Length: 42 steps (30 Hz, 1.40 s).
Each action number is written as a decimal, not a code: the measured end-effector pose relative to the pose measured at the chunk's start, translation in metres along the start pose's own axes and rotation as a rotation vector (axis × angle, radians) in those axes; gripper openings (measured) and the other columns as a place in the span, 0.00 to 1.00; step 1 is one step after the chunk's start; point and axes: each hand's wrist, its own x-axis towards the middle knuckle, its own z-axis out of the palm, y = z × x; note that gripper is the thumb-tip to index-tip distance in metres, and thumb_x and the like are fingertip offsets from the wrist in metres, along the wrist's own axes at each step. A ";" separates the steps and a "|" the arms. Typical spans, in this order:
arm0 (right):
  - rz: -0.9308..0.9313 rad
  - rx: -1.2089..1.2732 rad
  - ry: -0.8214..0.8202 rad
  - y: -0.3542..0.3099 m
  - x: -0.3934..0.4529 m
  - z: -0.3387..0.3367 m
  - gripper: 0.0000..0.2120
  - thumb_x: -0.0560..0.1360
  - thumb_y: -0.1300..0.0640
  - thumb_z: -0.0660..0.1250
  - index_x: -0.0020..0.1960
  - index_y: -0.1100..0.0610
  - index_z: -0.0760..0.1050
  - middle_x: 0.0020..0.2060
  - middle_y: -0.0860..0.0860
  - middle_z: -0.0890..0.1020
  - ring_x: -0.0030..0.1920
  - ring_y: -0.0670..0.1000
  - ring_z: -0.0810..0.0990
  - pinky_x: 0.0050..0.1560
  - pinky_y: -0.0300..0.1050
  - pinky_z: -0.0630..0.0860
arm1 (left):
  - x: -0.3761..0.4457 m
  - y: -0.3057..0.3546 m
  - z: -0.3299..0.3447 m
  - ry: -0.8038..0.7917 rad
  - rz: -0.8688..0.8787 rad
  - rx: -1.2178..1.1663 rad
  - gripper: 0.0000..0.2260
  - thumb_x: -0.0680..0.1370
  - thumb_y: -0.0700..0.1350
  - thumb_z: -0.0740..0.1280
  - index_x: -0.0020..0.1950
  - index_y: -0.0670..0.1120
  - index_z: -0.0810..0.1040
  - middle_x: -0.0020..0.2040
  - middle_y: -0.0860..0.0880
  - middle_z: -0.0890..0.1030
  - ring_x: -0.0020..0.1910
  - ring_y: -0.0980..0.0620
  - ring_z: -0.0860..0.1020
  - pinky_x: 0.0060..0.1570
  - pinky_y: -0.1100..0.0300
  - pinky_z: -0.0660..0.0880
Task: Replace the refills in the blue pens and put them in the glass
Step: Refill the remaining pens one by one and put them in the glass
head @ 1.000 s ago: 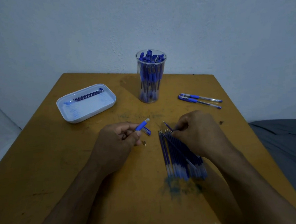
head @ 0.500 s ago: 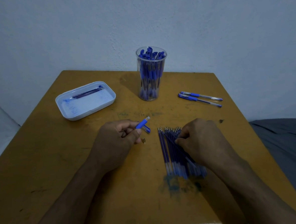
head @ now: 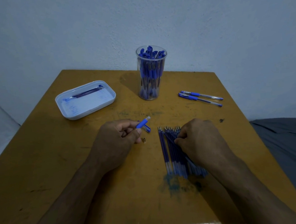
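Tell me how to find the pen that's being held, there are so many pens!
Start at the tall clear glass full of pens at the back of the table, then come straight toward the two hands. The left hand holds one blue pen. Unlike the two pens lying right of the glass, it's off the table.

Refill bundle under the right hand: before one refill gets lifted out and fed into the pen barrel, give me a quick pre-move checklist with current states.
1. Left hand holds the pen barrel, open end pointing away from the person: ok.
2. Right hand fingers pinch at the refill bundle: ok.
3. Only one refill is pinched: cannot tell, the hand hides the grip.
4. Small metal tip piece lies on the table near the left hand, within reach: ok.
5. Cap lies just past the left hand: ok.
6. Glass stands upright, already crowded with pens; room for one more: cannot tell.
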 end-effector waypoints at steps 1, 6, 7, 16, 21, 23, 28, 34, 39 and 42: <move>-0.002 -0.016 -0.004 0.000 0.000 0.000 0.10 0.81 0.50 0.68 0.53 0.55 0.85 0.46 0.51 0.85 0.44 0.52 0.82 0.45 0.47 0.83 | 0.000 0.000 0.000 0.000 -0.006 -0.006 0.08 0.80 0.44 0.70 0.56 0.55 0.81 0.38 0.53 0.85 0.29 0.61 0.76 0.31 0.69 0.72; -0.015 -0.051 -0.002 -0.002 0.000 -0.003 0.11 0.82 0.49 0.67 0.52 0.53 0.85 0.44 0.50 0.85 0.44 0.50 0.82 0.40 0.42 0.77 | 0.001 -0.001 0.001 -0.002 -0.018 -0.024 0.07 0.80 0.44 0.70 0.55 0.56 0.82 0.38 0.52 0.85 0.30 0.61 0.76 0.32 0.68 0.73; -0.016 -0.053 0.000 -0.002 0.000 -0.003 0.10 0.82 0.50 0.67 0.52 0.53 0.85 0.44 0.50 0.85 0.44 0.50 0.81 0.40 0.42 0.77 | 0.001 0.000 0.001 -0.001 -0.016 -0.020 0.07 0.80 0.44 0.70 0.55 0.56 0.82 0.38 0.52 0.85 0.30 0.60 0.76 0.31 0.69 0.73; -0.034 -0.008 0.033 0.002 0.001 -0.002 0.10 0.81 0.48 0.67 0.50 0.51 0.85 0.40 0.47 0.84 0.39 0.46 0.80 0.33 0.36 0.72 | 0.002 -0.001 0.001 0.009 -0.012 -0.027 0.07 0.80 0.44 0.70 0.56 0.55 0.82 0.38 0.52 0.86 0.30 0.61 0.77 0.32 0.69 0.73; -0.091 0.009 0.076 -0.006 -0.003 -0.004 0.10 0.81 0.48 0.67 0.52 0.51 0.85 0.43 0.46 0.84 0.42 0.46 0.80 0.40 0.40 0.75 | 0.003 0.002 -0.007 0.071 -0.026 -0.073 0.07 0.79 0.43 0.70 0.56 0.54 0.81 0.38 0.52 0.86 0.32 0.63 0.79 0.34 0.70 0.74; -0.142 0.023 0.100 -0.018 -0.003 -0.007 0.09 0.81 0.48 0.67 0.53 0.50 0.84 0.45 0.45 0.83 0.44 0.45 0.79 0.43 0.40 0.76 | 0.004 0.000 -0.017 0.137 -0.061 -0.114 0.07 0.80 0.45 0.70 0.56 0.53 0.82 0.38 0.52 0.86 0.31 0.63 0.78 0.35 0.68 0.73; -0.291 0.065 0.138 -0.073 0.011 -0.006 0.09 0.80 0.49 0.68 0.56 0.50 0.83 0.48 0.47 0.84 0.48 0.48 0.80 0.50 0.47 0.80 | 0.009 -0.012 -0.057 0.423 -0.125 -0.136 0.04 0.81 0.47 0.69 0.55 0.51 0.81 0.38 0.53 0.85 0.29 0.61 0.77 0.28 0.68 0.73; -0.464 0.085 0.195 -0.158 0.067 0.010 0.09 0.78 0.52 0.70 0.57 0.52 0.84 0.51 0.50 0.85 0.51 0.50 0.81 0.52 0.49 0.81 | 0.012 -0.039 -0.111 0.744 -0.214 -0.146 0.04 0.80 0.47 0.69 0.54 0.52 0.81 0.37 0.52 0.85 0.31 0.57 0.78 0.36 0.58 0.76; -0.531 -0.033 0.172 -0.224 0.119 0.027 0.11 0.79 0.57 0.68 0.61 0.53 0.81 0.57 0.54 0.82 0.55 0.54 0.80 0.48 0.47 0.77 | 0.010 -0.058 -0.143 0.845 -0.283 -0.135 0.05 0.78 0.47 0.70 0.51 0.49 0.84 0.40 0.49 0.84 0.37 0.49 0.81 0.44 0.49 0.80; -0.584 -0.132 0.157 -0.246 0.138 0.036 0.12 0.79 0.62 0.65 0.59 0.56 0.81 0.56 0.56 0.81 0.54 0.56 0.80 0.43 0.46 0.73 | 0.009 -0.064 -0.154 0.851 -0.289 -0.137 0.04 0.79 0.46 0.69 0.49 0.49 0.84 0.38 0.49 0.84 0.34 0.51 0.79 0.40 0.52 0.79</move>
